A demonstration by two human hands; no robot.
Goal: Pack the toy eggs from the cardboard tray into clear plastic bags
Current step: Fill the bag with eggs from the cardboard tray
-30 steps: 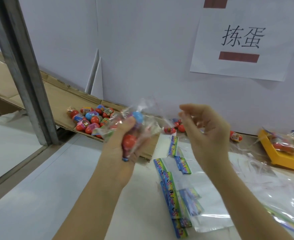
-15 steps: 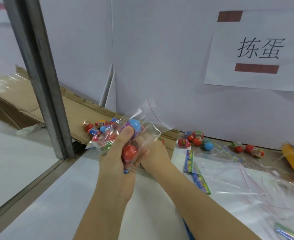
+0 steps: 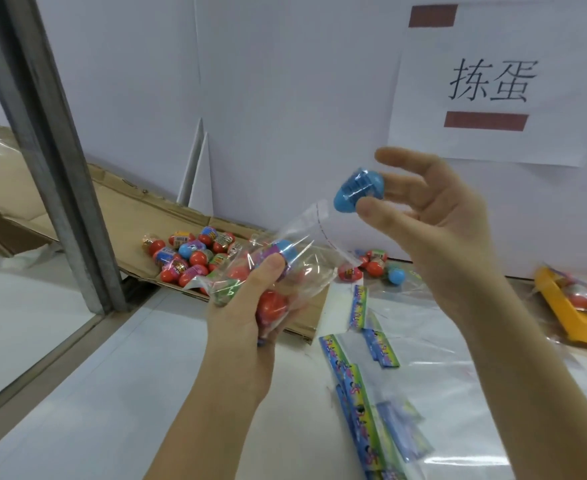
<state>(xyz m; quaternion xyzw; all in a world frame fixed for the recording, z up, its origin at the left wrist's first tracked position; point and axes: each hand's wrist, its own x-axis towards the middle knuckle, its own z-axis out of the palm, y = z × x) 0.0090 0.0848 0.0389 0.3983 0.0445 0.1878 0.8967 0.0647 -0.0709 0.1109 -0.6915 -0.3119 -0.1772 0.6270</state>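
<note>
Left hand (image 3: 247, 306) grips a part-filled clear plastic bag (image 3: 285, 258), right hand (image 3: 420, 209) pinches a blue toy egg (image 3: 358, 188) just above its mouth, with plenty more eggs waiting on the cardboard tray (image 3: 126, 216).

Centre: left grip (image 3: 243, 306) holds clear bag (image 3: 306, 237), tilted, mouth open toward upper right; red and blue eggs inside. Upper right: right grip (image 3: 437, 216) pinches blue egg (image 3: 359, 188) between thumb and fingers, just above bag mouth, not touching. Behind: egg heap (image 3: 188, 258) on cardboard tray (image 3: 129, 209). By wall: loose eggs (image 3: 375, 266). On desk (image 3: 94, 410): empty header bags (image 3: 354, 386). Right edge: yellow tray (image 3: 576, 327).
</note>
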